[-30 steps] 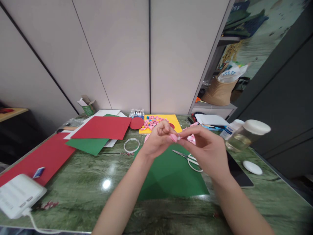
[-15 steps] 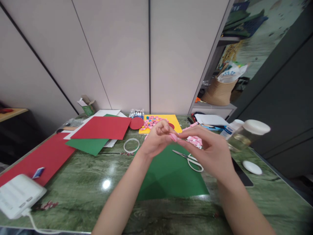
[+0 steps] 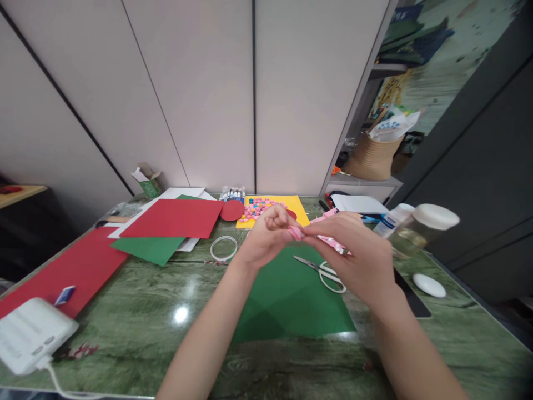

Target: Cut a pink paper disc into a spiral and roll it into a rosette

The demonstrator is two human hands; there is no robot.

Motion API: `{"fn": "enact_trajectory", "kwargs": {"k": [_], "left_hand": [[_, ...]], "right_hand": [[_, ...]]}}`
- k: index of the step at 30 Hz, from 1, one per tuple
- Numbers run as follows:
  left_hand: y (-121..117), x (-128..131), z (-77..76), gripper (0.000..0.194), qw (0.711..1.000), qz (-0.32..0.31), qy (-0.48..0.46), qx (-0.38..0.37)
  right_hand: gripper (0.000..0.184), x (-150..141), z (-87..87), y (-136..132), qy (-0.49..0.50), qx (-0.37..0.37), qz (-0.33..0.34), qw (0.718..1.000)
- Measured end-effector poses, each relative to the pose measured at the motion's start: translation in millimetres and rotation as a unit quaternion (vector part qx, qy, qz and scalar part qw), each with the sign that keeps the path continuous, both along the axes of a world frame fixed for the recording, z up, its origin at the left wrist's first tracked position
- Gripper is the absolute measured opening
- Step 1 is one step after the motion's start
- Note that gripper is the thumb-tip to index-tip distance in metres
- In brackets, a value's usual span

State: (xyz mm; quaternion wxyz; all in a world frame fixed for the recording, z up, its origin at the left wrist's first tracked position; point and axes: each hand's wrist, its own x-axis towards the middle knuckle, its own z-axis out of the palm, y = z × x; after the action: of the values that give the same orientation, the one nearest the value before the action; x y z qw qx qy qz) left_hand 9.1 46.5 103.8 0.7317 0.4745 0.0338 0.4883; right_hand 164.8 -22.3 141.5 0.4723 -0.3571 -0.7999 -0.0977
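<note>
Between my two hands is a small folded pink paper piece point(image 3: 296, 233), raised above the green sheet point(image 3: 291, 300). My left hand point(image 3: 268, 236) pinches it from the left, thumb against curled fingers. From the right, the thumb and fingertips of my right hand point(image 3: 360, 250) close on its other end. White-handled scissors point(image 3: 320, 270) lie on the green sheet below, their blades pointing left. Behind my right hand, pink paper strips point(image 3: 327, 216) are partly hidden. Pink and blue small pieces point(image 3: 258, 208) are heaped on a yellow sheet point(image 3: 297, 203) beyond my left hand.
Red card point(image 3: 175, 216) lies over green and white sheets on the left. A roll of tape point(image 3: 224, 248) sits left of my hands. At right stand a lidded jar point(image 3: 433, 222) and a white bottle point(image 3: 391, 219). A white power bank point(image 3: 35, 333) occupies the near left corner.
My right hand's fingers have drawn closer together around the right end of the pink paper piece, and the hand has turned slightly. My left hand holds still.
</note>
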Motion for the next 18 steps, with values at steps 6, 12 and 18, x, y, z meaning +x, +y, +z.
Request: {"fn": "enact_trajectory", "kwargs": {"k": [6,12,18], "left_hand": [[-2.0,1.7,1.9,0.033,1.000,-0.001,-0.012,-0.028],[0.5,-0.2,1.7,0.033,0.999,0.023,0.017,-0.016],[3.7,-5.1,1.5,0.035,0.999,-0.005,0.031,0.021]], "right_hand": [[0.015,1.7,-3.9,2.4,-0.083,0.088,-0.052,0.991],[0.011,1.2,-1.2,2.7,-0.082,0.064,-0.037,0.994],[0.008,1.2,3.2,-0.8,-0.057,-0.014,0.004,0.998]]}}
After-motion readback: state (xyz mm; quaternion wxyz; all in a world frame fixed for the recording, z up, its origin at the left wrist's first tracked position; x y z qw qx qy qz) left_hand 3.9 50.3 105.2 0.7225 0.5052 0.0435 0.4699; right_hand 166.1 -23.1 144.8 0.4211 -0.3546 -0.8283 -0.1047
